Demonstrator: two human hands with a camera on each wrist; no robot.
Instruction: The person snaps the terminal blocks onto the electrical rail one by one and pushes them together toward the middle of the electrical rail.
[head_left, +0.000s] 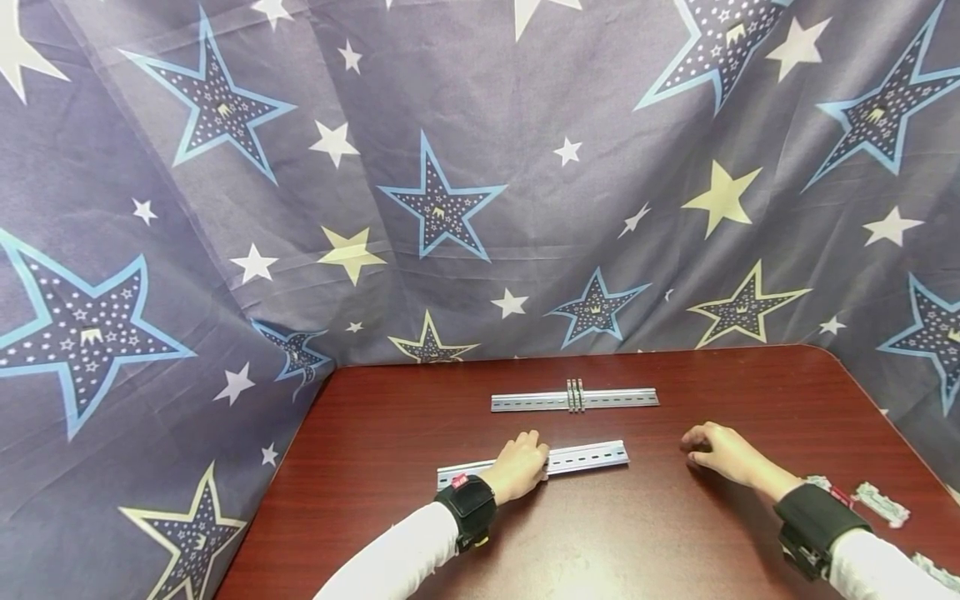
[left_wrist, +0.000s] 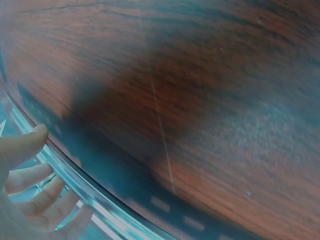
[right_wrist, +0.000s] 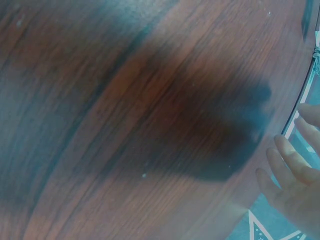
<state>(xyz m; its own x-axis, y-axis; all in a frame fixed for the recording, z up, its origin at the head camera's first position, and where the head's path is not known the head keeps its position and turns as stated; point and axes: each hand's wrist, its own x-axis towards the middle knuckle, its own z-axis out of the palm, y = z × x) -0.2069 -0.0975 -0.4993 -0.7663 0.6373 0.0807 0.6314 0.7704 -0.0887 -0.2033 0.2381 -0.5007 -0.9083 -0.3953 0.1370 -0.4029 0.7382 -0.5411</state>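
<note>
My left hand (head_left: 517, 467) grips a slotted metal mounting rail (head_left: 588, 457) near its middle. In the left wrist view the thumb lies on the near edge of this rail (left_wrist: 107, 207) and the fingers reach round its far side. The rail's shadow falls on the table, so it seems raised a little. My right hand (head_left: 723, 454) hovers over the table to the right of the rail, fingers loosely bent and holding nothing. Farther back lies a second slotted rail (head_left: 536, 402), with several narrow clip-like pieces (head_left: 575, 395) standing across its middle.
The reddish-brown wooden table (head_left: 615, 533) meets a star-patterned cloth (head_left: 525, 275) at its back edge. Small pale, partly wrapped pieces (head_left: 881, 505) lie at the right, beside my right wrist, and another pale piece (head_left: 933, 573) lies nearer the front.
</note>
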